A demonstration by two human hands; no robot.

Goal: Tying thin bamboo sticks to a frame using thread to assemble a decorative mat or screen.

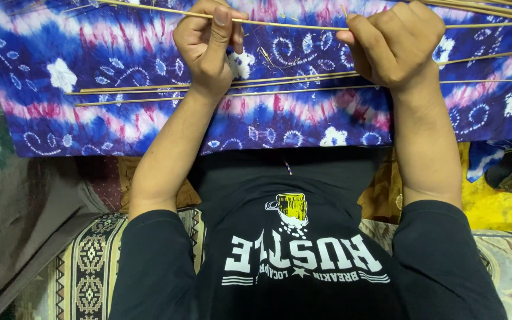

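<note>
Both hands pinch one thin bamboo stick [291,24] above the blue tie-dye cloth [42,118]. Left hand [208,44] and right hand [395,44] are closed on it, thumbs pressing. The stick's long axis runs left to right, nearly level, ends pointing sideways. More loose sticks [149,95] lie parallel on the cloth below.

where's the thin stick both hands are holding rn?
Head view, top of frame: the thin stick runs crosswise over the blue tie-dye cloth, pinched between the left hand and right hand, above three loose sticks.
</note>
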